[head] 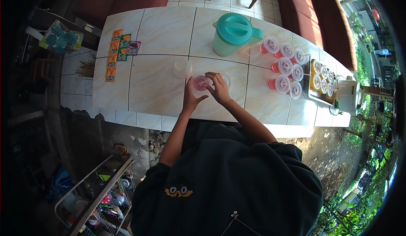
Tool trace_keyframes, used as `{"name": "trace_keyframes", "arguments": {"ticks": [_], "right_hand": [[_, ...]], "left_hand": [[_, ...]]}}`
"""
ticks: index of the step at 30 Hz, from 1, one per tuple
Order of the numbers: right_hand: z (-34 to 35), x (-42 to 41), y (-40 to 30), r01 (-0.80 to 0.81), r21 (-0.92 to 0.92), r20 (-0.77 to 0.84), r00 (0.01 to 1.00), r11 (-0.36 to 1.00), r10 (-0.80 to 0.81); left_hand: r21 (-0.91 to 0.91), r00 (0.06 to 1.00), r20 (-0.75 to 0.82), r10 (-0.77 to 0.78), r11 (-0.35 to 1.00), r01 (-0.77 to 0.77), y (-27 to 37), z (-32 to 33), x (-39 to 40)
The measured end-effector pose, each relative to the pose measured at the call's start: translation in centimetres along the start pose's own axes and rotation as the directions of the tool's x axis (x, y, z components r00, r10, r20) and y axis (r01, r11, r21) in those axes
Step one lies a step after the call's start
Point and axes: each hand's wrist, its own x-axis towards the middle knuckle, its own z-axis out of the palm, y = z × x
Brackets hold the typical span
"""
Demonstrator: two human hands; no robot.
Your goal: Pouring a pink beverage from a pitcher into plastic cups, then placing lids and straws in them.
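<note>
A clear plastic cup with pink drink (199, 84) stands on the tiled table in front of me. My left hand (191, 97) wraps its near left side, with the thumb along the near edge. From the right, my right hand (219, 88) reaches over the cup, fingers bent at its top. Something small and pale shows at the centre of the top, perhaps a straw; the fingers partly hide it. Just behind is a clear plastic cup (183, 68) that looks empty. Another clear round piece (226, 80), a lid or cup, lies partly behind my right hand.
A lidded turquoise pitcher (233, 33) stands at the back. To the right are several lidded pink drinks with straws (283, 65), a metal tray (312, 91) of yellow drinks and a white appliance (348, 96). Drink-powder sachets (113, 47) lie at the left on the tiled table (158, 87).
</note>
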Motion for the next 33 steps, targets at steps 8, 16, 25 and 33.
{"name": "trace_keyframes", "arguments": {"ticks": [8,16,25,33], "right_hand": [[1.3,-2.4,2.2,-0.535,0.408,0.179,0.841,0.739,0.51],[0.0,-2.9,1.0,-0.575,0.409,0.234,0.817,0.709,0.527],[-4.9,-5.0,2.2,-0.503,0.568,-0.002,0.79,0.651,0.613],[-9.5,-7.1,4.7,-0.4,0.726,-0.223,0.632,0.559,0.742]], "left_hand": [[-0.082,0.997,-0.002,-0.082,0.993,0.082,-0.4,1.0,1.0],[-0.005,0.998,-0.033,-0.052,0.999,0.052,0.4,1.3,0.8],[-0.137,0.994,0.104,0.033,0.99,-0.019,6.0,6.1,2.6],[-0.203,0.958,0.261,0.116,0.977,-0.063,9.9,12.9,5.5]]}}
